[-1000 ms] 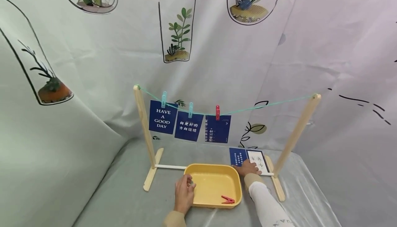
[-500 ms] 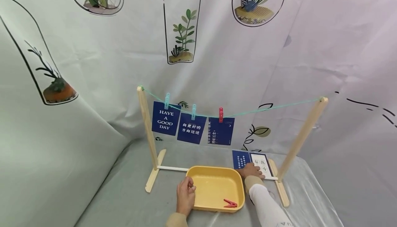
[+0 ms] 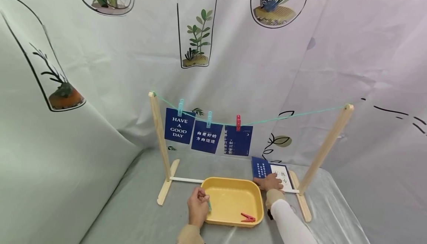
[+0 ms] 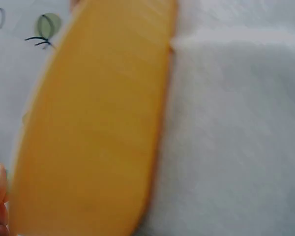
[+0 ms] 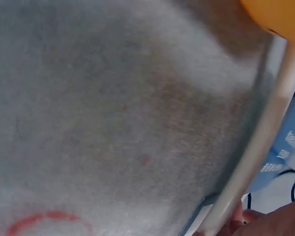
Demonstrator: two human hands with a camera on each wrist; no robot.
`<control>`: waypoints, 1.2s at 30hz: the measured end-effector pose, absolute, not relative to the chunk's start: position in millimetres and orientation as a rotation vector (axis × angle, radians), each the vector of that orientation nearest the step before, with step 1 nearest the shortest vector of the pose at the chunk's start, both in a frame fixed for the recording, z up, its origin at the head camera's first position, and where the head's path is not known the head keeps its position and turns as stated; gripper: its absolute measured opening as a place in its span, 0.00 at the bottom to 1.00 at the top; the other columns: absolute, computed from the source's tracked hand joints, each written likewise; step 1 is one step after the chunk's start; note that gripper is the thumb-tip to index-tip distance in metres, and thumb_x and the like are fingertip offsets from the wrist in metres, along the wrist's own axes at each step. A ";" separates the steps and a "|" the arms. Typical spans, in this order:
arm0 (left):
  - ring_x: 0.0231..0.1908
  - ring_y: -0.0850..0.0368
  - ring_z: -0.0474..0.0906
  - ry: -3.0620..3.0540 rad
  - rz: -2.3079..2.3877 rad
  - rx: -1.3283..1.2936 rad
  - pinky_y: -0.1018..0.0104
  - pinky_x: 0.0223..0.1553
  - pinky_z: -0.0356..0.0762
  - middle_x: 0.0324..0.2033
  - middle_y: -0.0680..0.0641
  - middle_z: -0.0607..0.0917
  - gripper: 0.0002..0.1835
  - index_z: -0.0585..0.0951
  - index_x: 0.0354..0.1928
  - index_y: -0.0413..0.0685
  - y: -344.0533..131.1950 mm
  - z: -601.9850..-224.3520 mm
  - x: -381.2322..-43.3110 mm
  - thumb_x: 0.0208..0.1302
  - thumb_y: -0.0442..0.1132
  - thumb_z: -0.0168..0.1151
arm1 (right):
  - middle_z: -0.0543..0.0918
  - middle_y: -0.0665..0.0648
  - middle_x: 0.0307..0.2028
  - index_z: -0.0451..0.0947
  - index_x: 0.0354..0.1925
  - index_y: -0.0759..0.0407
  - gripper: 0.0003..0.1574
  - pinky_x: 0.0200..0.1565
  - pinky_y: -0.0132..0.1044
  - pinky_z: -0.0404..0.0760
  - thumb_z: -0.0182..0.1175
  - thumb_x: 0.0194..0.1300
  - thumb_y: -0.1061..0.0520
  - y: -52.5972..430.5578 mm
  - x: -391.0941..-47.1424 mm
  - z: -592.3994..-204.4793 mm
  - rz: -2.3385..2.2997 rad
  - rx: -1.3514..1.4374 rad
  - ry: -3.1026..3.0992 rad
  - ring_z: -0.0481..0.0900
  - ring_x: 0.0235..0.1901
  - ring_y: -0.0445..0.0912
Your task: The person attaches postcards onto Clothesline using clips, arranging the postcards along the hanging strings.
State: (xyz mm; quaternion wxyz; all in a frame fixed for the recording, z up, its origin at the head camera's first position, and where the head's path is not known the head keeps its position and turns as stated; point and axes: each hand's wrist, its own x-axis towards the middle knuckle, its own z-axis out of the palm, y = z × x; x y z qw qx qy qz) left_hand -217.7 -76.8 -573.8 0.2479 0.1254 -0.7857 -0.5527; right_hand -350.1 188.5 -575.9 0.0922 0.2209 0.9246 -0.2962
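Observation:
My left hand (image 3: 198, 204) is at the left rim of the yellow tray (image 3: 233, 220) and pinches a teal clothespin (image 3: 209, 206), mostly hidden by the fingers. Behind the tray's right corner, my right hand (image 3: 271, 182) grips a blue card (image 3: 260, 167) with white writing, its far edge tipped up off the table. Beside it lies a white card with a blue border (image 3: 283, 175), partly under the same hand. In the right wrist view the blue card (image 5: 280, 152) stands tilted beyond the white rod, with a fingertip at its upper edge.
A green string (image 3: 293, 116) runs between two wooden posts (image 3: 159, 136). Three blue cards hang from it, held by two teal clothespins (image 3: 180, 107) and a red clothespin (image 3: 238, 123). Another red clothespin (image 3: 248, 218) lies in the tray. A white rod (image 3: 186, 180) joins the posts' feet low down.
My right hand has tilted the blue card up from the table. The clothespin in my left hand now shows more below the fingers. The head view has shifted slightly.

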 end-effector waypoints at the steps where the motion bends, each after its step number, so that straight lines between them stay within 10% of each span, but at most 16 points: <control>1: 0.20 0.63 0.64 -2.131 -1.520 0.356 0.72 0.21 0.63 0.19 0.52 0.70 0.17 0.71 0.24 0.46 -77.4 -571.0 -217.5 0.42 0.18 0.64 | 0.56 0.85 0.52 0.44 0.63 0.76 0.70 0.51 0.74 0.50 0.67 0.40 0.34 189.6 -349.4 -573.2 -0.903 0.651 2.753 0.55 0.53 0.78; 36: 0.27 0.58 0.73 -1.742 -1.409 -0.440 0.68 0.31 0.71 0.21 0.49 0.78 0.14 0.69 0.17 0.43 -4.1 -354.6 -284.2 0.47 0.23 0.64 | 0.58 0.72 0.53 0.48 0.66 0.65 0.70 0.53 0.54 0.57 0.77 0.33 0.46 170.8 -254.6 -500.0 -1.598 0.353 3.477 0.57 0.52 0.61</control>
